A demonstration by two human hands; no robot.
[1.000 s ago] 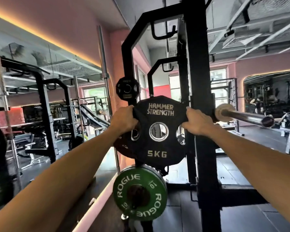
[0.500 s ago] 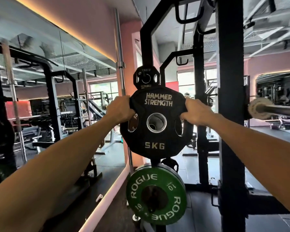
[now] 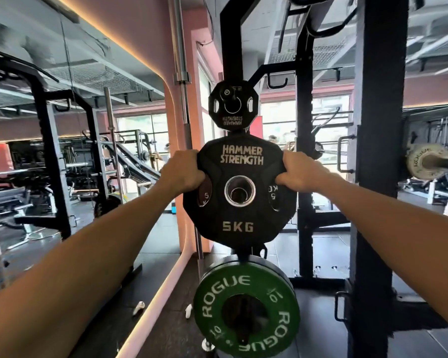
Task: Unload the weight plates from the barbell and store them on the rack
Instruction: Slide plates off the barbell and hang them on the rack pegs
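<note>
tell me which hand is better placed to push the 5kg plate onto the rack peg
Neither clearly: left hand and right hand grip opposite handle slots of the 5 kg plate at matching height. Its hole looks lined up with a peg, so an even two-handed push seems best.

A black 5 kg Hammer Strength plate [image 3: 239, 192] is gripped at its upper edges by the left hand [image 3: 183, 171] and right hand [image 3: 299, 173], directly above a green Rogue plate [image 3: 246, 311].

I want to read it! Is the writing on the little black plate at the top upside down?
Yes, upside down. The small black plate hangs with its "HAMMER STRENGTH" lettering inverted along its lower edge, while the 5 kg plate below reads right way up.
</note>
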